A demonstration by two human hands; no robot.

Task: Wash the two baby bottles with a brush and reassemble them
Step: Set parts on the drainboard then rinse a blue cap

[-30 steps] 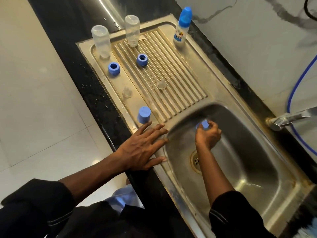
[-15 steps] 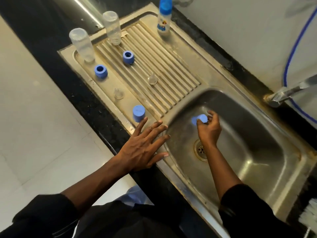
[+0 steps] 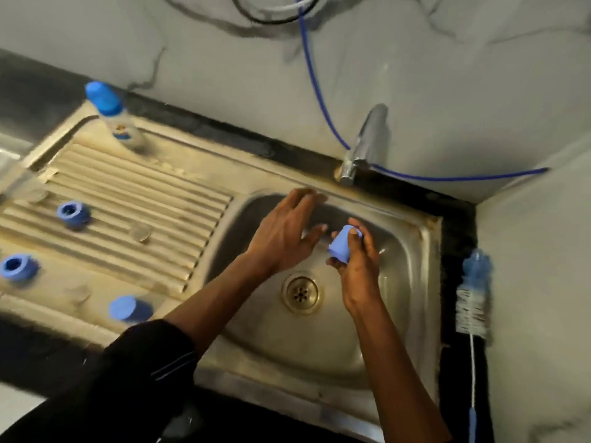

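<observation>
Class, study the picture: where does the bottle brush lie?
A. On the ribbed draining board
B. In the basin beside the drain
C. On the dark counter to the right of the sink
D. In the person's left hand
C: the bottle brush lies on the dark counter to the right of the sink, outside the basin.

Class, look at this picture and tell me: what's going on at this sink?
A person holds a blue bottle cap in the right hand over the sink basin, the left hand open beside it. Two blue collars and a second cap lie on the drainboard; the bottle brush lies right of the sink, untouched.
</observation>
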